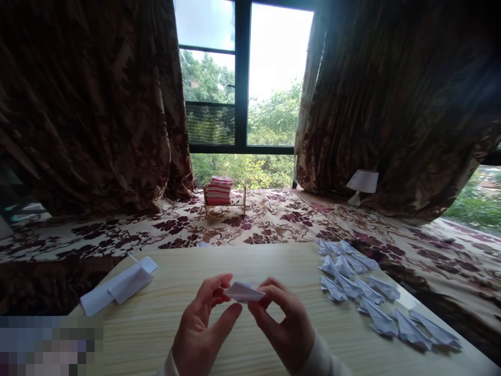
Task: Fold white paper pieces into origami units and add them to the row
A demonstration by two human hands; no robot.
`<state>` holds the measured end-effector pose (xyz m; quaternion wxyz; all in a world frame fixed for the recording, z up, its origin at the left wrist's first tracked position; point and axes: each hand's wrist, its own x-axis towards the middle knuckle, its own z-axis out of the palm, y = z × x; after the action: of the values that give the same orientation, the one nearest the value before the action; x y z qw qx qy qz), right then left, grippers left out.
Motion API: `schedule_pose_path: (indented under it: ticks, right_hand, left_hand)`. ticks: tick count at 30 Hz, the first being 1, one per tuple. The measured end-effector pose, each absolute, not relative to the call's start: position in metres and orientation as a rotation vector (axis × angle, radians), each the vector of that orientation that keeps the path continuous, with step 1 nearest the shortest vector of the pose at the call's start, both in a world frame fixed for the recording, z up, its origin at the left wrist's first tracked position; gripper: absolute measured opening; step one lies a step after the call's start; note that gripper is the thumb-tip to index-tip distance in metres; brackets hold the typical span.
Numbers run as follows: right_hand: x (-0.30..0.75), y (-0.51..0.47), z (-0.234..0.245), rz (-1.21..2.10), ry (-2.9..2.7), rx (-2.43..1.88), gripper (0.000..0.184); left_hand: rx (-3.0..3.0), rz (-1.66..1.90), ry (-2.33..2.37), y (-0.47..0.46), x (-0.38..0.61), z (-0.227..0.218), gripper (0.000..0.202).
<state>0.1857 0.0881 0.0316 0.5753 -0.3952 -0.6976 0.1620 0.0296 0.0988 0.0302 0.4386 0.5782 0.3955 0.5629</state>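
Observation:
Over the middle of the table I hold a small piece of folded white paper (pixel 246 292), pointed and boat-like in outline. My right hand (pixel 287 318) pinches its right end between thumb and fingers. At the other end, my left hand (pixel 205 324) has its fingers curled against the paper, with the thumb just below its edge. Several folded, pointed white paper pieces (pixel 376 316) lie in loose rows to the right of my hands. Flat white paper sheets (pixel 117 287), some overlapping, rest at the table's left.
The pale wooden table (pixel 168 271) has slanting side edges. Behind it, a floral-covered ledge (pixel 270 219) bears a small rack (pixel 225 204) with folded red-striped cloths (pixel 219 190) and a white lamp (pixel 362 181). Patterned curtains (pixel 117 104) flank the window.

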Motion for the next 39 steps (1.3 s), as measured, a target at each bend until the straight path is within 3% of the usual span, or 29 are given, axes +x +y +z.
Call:
schedule_pose_path:
  ticks: [5, 9, 12, 16, 21, 39]
  right_hand:
    - [0.181, 0.094, 0.02, 1.01, -1.539, -1.001, 0.017]
    - [0.183, 0.095, 0.015, 1.161, -1.48, -1.002, 0.017]
    - [0.184, 0.095, 0.015, 0.966, -1.488, -1.047, 0.008]
    - [0.186, 0.095, 0.016, 0.674, -1.468, -1.034, 0.022]
    - [0.183, 0.094, 0.018, 0.583, -1.548, -1.0, 0.003]
    - [0.184, 0.088, 0.018, 0.091, -1.948, -0.891, 0.026]
  left_hand:
    - [1.249, 1.398, 0.937, 0.103, 0.027, 0.032, 0.033]
    - [1.323, 1.248, 0.912, 0.103, 0.028, 0.033, 0.023]
    - [1.241, 1.215, 0.975, 0.102, 0.031, 0.03, 0.021]
    - [1.139, 1.193, 1.023, 0.102, 0.034, 0.025, 0.023]
    - [1.187, 1.134, 0.957, 0.099, 0.034, 0.029, 0.024]
    - [1.179, 0.998, 0.905, 0.103, 0.031, 0.02, 0.028]
